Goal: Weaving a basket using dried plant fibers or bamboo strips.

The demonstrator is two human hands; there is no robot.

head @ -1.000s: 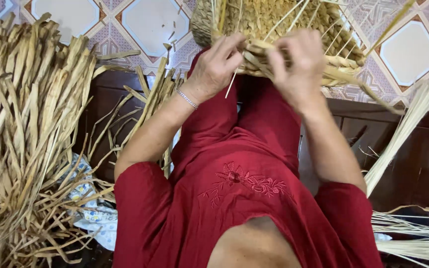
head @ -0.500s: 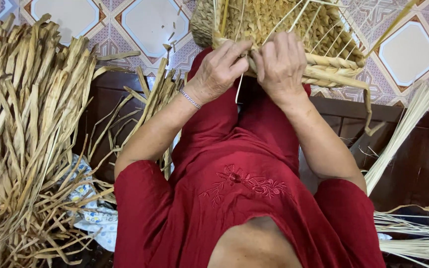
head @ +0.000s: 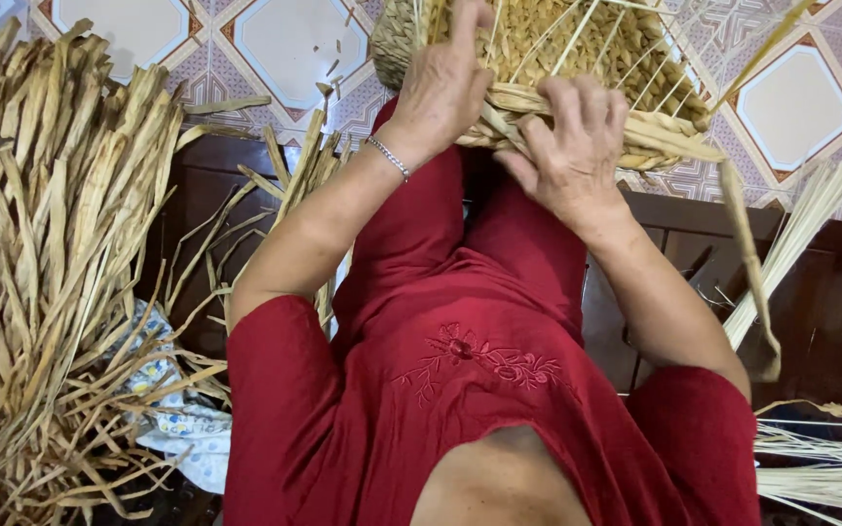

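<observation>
Left hand (head: 445,83) grips the basket (head: 577,58) rim; right hand (head: 567,146) pinches a strand (head: 747,253) at its edge, above the lap.

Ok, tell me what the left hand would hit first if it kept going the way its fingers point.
Probably the woven basket: the left hand already lies on its rim, fingers pointing up over the weave. Depth is unclear.

My single head-worn view, looking steeply down my red-clad torso (head: 460,390), close range, toward tiled floor (head: 791,107).
</observation>
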